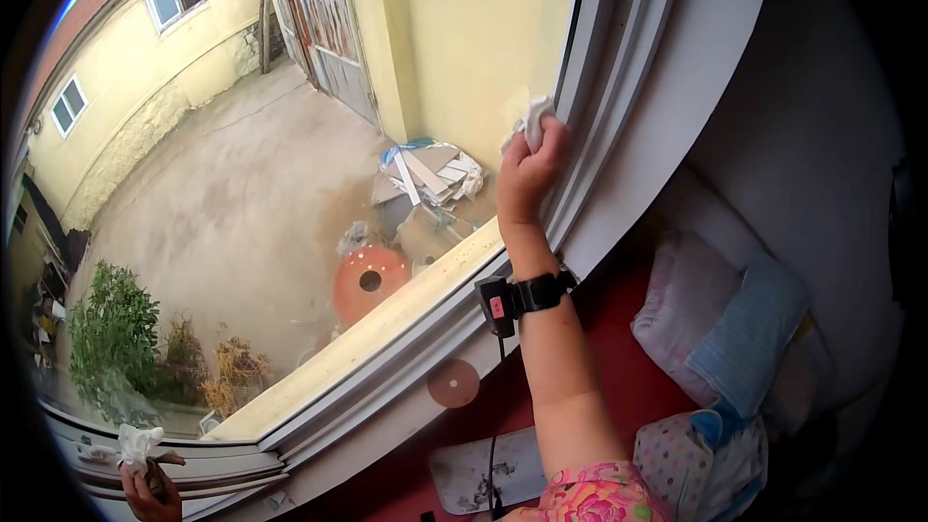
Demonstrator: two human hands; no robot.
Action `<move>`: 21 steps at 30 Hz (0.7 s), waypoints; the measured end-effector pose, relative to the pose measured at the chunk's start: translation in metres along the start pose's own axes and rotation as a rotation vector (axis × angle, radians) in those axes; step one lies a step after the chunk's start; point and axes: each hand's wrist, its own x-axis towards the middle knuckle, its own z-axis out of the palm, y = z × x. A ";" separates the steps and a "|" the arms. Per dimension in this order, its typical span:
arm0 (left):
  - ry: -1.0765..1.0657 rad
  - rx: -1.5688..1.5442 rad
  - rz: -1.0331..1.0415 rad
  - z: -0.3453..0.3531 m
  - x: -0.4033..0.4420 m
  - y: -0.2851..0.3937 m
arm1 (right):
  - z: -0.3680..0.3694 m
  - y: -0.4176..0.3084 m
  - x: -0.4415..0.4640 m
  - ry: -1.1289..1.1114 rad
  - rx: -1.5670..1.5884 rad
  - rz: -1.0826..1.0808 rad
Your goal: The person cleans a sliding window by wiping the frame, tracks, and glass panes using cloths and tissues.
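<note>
My right hand [533, 174] is closed round a crumpled white cloth [535, 123], held against the window glass close to the right side of the white frame [604, 87]. A black strap with a small box and a cable sits on that wrist. Down at the lower left, my left hand [153, 498] has its fingers wrapped round another white cloth [138, 447], beside the bottom window rail [217, 464]. Part of that hand is dark and hard to make out.
Inside, a red surface [619, 353] bears pillows [691, 314], a dotted cloth [677, 459] and a grey tray-like item [483, 474]. A round brown disc [452, 384] lies near the sill. Through the glass show a yard, bushes [114, 329] and a metal gate [333, 24].
</note>
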 end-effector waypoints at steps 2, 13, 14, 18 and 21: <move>0.034 -0.044 -0.022 0.005 -0.006 -0.006 | -0.010 0.040 -0.054 -0.041 -0.101 0.180; 0.257 0.624 0.009 0.023 -0.155 -0.111 | -0.033 0.091 -0.159 -0.297 -0.250 0.754; 0.261 0.644 0.031 0.023 -0.156 -0.113 | -0.028 0.069 -0.158 -0.219 -0.224 0.689; 0.241 0.668 0.052 0.021 -0.160 -0.121 | -0.022 -0.096 -0.168 -0.181 -0.019 0.522; 0.254 0.647 0.071 0.021 -0.152 -0.112 | -0.033 -0.192 -0.218 -0.362 0.322 0.228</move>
